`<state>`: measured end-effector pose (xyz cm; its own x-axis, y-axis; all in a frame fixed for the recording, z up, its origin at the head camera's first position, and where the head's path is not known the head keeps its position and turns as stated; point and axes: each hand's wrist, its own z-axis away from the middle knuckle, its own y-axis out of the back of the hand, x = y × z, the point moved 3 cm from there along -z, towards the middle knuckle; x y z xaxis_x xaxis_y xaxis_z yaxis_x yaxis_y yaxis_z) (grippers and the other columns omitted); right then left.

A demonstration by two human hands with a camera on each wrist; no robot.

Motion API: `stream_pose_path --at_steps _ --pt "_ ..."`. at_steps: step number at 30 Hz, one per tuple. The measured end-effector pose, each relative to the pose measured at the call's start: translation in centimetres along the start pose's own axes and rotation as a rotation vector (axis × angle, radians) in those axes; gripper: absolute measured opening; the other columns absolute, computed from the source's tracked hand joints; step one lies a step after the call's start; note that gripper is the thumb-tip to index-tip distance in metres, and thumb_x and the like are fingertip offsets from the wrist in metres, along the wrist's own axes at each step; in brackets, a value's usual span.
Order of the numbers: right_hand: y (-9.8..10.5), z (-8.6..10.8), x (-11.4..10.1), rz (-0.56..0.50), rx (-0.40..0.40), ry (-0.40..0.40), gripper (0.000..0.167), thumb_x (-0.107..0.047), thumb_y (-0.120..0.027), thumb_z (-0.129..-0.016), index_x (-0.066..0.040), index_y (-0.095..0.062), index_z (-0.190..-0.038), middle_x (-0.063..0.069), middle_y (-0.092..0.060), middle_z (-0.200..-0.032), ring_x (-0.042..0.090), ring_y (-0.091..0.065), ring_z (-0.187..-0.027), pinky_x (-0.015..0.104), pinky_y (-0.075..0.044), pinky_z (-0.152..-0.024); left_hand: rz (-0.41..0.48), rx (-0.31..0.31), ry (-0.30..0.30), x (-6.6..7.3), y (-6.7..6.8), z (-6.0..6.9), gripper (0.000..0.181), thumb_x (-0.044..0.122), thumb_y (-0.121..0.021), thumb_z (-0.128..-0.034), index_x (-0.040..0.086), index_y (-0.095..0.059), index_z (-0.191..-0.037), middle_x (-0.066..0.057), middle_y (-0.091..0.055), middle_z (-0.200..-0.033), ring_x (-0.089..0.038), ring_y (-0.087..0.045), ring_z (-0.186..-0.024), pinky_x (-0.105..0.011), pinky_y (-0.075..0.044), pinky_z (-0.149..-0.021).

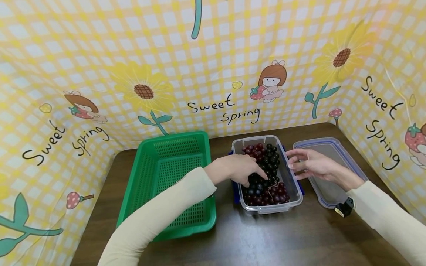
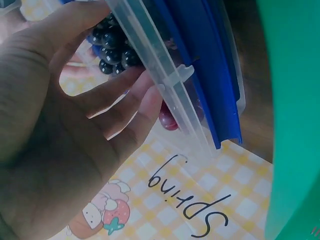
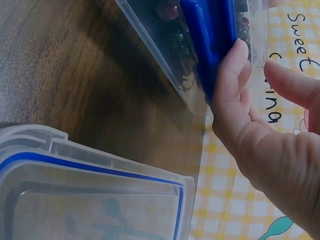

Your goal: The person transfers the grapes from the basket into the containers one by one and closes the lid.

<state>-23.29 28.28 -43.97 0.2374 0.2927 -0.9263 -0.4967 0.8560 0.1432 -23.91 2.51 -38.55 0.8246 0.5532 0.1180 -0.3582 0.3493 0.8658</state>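
Note:
A clear plastic box (image 1: 296,197) with blue side latches holds black grapes (image 1: 271,159) and dark red grapes (image 1: 277,194). My left hand (image 1: 237,168) reaches over the box's left wall, its spread fingers among the grapes. In the left wrist view, black grapes (image 2: 116,47) show between thumb and fingers, and some fingertips lie behind the clear wall. At the opposite side, my right hand (image 1: 313,164) rests its fingers against the right wall. The right wrist view shows those fingers by the blue latch (image 3: 212,40), with the thumb apart from them.
Left of the box stands a green perforated basket (image 1: 210,218). The clear lid (image 3: 100,167) with a blue seal lies on the brown table (image 1: 253,236), right of the box and partly under the right forearm. Yellow checked cloth (image 1: 213,66) hangs behind and at both sides.

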Motion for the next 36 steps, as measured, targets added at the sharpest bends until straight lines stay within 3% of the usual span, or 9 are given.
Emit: stream_pose_path --at_steps 2,5,11,16,21,27,31,36 --pt "0.1 0.0 0.0 0.001 0.003 -0.004 0.069 -0.011 -0.066 -0.103 0.002 -0.029 -0.160 0.008 -0.058 -0.119 0.013 -0.066 -0.097 0.040 -0.064 -0.087 0.002 0.014 0.001 -0.1 0.3 0.2 0.061 0.025 -0.077 -0.0976 0.046 -0.054 -0.151 0.002 -0.056 -0.156 -0.014 -0.058 -0.129 -0.030 -0.054 -0.082" --pt "0.1 0.1 0.0 0.002 0.005 -0.007 0.070 -0.012 -0.066 -0.103 0.002 -0.029 -0.160 0.009 -0.058 -0.120 0.013 -0.066 -0.097 0.040 -0.064 -0.087 0.006 0.040 -0.019 -0.1 0.9 0.3 0.061 0.027 -0.077 -0.0975 0.042 -0.054 -0.152 0.000 -0.059 -0.150 -0.013 -0.061 -0.119 -0.030 -0.056 -0.083" --pt "0.3 0.1 0.0 0.000 0.005 0.000 0.069 -0.012 -0.066 -0.103 0.002 -0.029 -0.160 0.007 -0.058 -0.118 0.013 -0.067 -0.098 0.040 -0.064 -0.086 0.034 0.066 -0.009 -0.2 2.5 0.6 0.061 0.031 -0.073 -0.1006 0.036 -0.050 -0.156 -0.001 -0.055 -0.158 -0.018 -0.055 -0.141 -0.039 -0.055 -0.105" --pt "0.3 0.2 0.1 -0.001 0.010 -0.006 0.069 -0.013 -0.066 -0.103 0.002 -0.029 -0.160 0.008 -0.058 -0.119 0.013 -0.067 -0.097 0.039 -0.064 -0.086 0.091 0.126 -0.007 -0.4 3.5 0.6 0.055 0.032 -0.068 -0.1033 0.028 -0.051 -0.156 -0.002 -0.056 -0.157 -0.019 -0.057 -0.140 -0.041 -0.052 -0.111" --pt "0.1 0.4 0.1 0.052 0.037 -0.004 0.066 -0.012 -0.064 -0.104 0.004 -0.032 -0.158 0.013 -0.058 -0.120 0.016 -0.067 -0.099 0.039 -0.064 -0.086 0.167 0.191 -0.033 -0.6 3.7 0.0 0.047 0.032 -0.065 -0.1051 0.022 -0.058 -0.150 -0.004 -0.065 -0.144 -0.019 -0.064 -0.130 -0.038 -0.055 -0.104" --pt "0.1 0.7 -0.5 0.201 0.081 0.030 0.058 -0.012 -0.062 -0.105 0.007 -0.039 -0.154 0.019 -0.062 -0.120 0.021 -0.069 -0.104 0.040 -0.064 -0.085 0.209 0.287 -0.083 -0.1 4.3 -1.3 0.037 0.032 -0.063 -0.1062 0.018 -0.065 -0.140 -0.003 -0.071 -0.124 -0.013 -0.068 -0.105 -0.031 -0.056 -0.093" --pt "1.2 1.5 -1.5 0.307 0.161 0.067 0.057 -0.022 -0.066 -0.105 0.002 -0.045 -0.152 0.020 -0.062 -0.123 0.017 -0.072 -0.100 0.037 -0.064 -0.082 0.231 0.369 -0.090 0.8 5.1 -2.5 0.032 0.031 -0.062 -0.1066 0.017 -0.067 -0.135 0.000 -0.072 -0.117 -0.008 -0.066 -0.101 -0.026 -0.054 -0.090" --pt "3.5 2.8 -2.8 0.487 0.302 0.146 0.055 -0.028 -0.069 -0.103 -0.001 -0.052 -0.148 0.020 -0.063 -0.125 0.006 -0.074 -0.091 0.029 -0.062 -0.074 0.324 0.446 -0.084 2.5 5.9 -4.6 0.029 0.028 -0.062 -0.1070 0.015 -0.067 -0.133 0.003 -0.074 -0.106 -0.005 -0.068 -0.090 -0.017 -0.053 -0.079"
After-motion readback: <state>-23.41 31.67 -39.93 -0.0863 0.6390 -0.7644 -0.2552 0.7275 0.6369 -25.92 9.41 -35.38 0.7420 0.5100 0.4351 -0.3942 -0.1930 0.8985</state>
